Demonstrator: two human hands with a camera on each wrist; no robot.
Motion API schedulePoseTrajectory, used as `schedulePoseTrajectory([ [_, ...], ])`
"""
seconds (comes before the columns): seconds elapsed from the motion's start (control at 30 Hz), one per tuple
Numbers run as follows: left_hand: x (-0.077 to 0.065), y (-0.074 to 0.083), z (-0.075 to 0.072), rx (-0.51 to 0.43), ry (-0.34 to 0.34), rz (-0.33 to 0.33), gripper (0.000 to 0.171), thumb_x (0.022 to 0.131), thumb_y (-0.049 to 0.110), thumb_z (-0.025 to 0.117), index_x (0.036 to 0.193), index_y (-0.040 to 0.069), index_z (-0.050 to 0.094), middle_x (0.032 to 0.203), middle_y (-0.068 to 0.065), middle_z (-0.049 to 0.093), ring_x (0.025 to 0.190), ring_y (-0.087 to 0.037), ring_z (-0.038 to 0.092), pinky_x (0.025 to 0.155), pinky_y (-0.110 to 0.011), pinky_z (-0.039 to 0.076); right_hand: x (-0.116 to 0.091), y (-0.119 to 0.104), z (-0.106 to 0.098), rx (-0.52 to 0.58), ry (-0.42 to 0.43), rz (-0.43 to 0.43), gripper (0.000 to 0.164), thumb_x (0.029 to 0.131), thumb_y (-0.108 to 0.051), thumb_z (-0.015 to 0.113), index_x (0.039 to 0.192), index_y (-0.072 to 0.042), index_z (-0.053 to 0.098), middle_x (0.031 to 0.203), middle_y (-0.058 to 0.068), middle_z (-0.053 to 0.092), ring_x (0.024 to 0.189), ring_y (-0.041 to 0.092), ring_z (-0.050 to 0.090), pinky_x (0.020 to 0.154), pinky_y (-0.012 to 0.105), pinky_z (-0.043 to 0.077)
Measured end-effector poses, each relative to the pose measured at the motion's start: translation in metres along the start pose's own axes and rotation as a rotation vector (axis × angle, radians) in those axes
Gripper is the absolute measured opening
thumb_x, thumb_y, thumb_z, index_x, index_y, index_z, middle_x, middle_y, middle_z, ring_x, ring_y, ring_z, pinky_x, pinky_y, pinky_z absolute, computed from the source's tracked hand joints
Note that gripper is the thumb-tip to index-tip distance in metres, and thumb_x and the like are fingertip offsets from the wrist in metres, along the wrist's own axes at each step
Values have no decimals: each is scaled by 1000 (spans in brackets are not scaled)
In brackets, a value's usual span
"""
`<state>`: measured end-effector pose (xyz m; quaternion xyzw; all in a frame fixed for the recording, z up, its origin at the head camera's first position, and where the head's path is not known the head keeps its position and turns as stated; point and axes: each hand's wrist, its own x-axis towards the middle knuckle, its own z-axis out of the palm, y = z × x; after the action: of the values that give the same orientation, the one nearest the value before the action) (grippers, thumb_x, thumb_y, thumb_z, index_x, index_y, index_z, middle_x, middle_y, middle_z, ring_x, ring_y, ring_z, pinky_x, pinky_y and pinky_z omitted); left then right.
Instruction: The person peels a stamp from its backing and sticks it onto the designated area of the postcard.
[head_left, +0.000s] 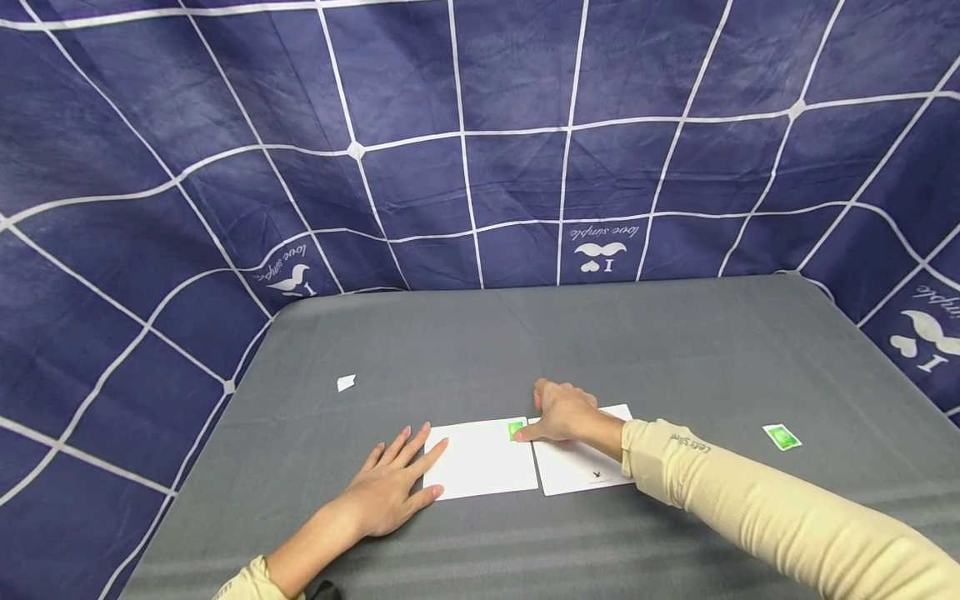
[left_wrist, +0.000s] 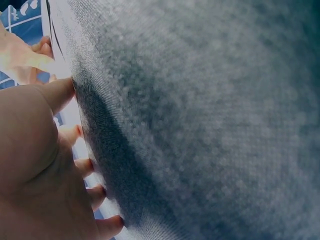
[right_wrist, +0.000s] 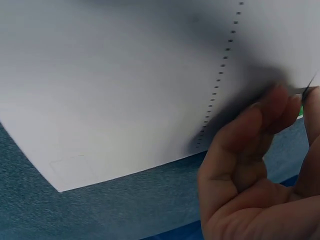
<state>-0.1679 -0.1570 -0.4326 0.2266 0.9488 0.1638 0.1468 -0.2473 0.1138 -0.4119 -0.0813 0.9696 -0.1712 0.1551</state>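
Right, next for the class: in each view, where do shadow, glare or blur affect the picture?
Head: fairly even light, both white sheets clear-edged; left wrist: the grey cloth blurred towards the right, a dark shadow beside the left hand, and the right hand partly washed out by glare; right wrist: a soft shadow on the white paper near the fingers.

Head faces forward-down; wrists sit close; head and right share white card (head_left: 572, 468).

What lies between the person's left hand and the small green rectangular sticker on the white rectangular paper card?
In the head view, only bare surface of the white card lies between the left hand and the green sticker.
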Motion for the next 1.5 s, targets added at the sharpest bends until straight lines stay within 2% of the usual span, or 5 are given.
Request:
schedulePoseTrajectory([
  [0.33,3,0,1,21,23,2,61,97,49,46,150,21,31,156,-9,20,142,-34,13,107,-61,12,5,10,0,127,-33,-19,51,67,-42,85,87,-12,50,46,-2,54,39,10,49,54,28,37],
  [0.83,6,-2,3,21,32,38,62,97,48,46,150,19,31,155,-13,21,140,-39,15,105,-63,13,7,19,0,215,-91,-54,49,71,-38,84,90,-10,48,48,1,55,38,9,47,40,20,34],
  [1.1,4,-6,10,5,30,43,62,97,50,45,150,20,32,155,-15,22,140,-40,16,104,-65,13,12,17,14,60,-10,-18,61,71,-69,68,86,-12,51,62,1,54,55,16,51,53,32,38],
  [1.23,3,-6,10,7,32,33,61,97,49,46,150,20,32,155,-14,22,140,-40,16,103,-65,13,13,14,19,-1,42,-35,64,68,-69,70,88,-12,52,68,1,53,65,19,53,58,38,41],
  [1.5,4,-4,5,24,29,25,62,98,48,45,150,20,30,156,-11,19,141,-37,13,105,-63,12,14,16,18,13,115,-54,54,71,-64,72,79,-15,50,64,0,52,62,18,51,53,35,37],
])
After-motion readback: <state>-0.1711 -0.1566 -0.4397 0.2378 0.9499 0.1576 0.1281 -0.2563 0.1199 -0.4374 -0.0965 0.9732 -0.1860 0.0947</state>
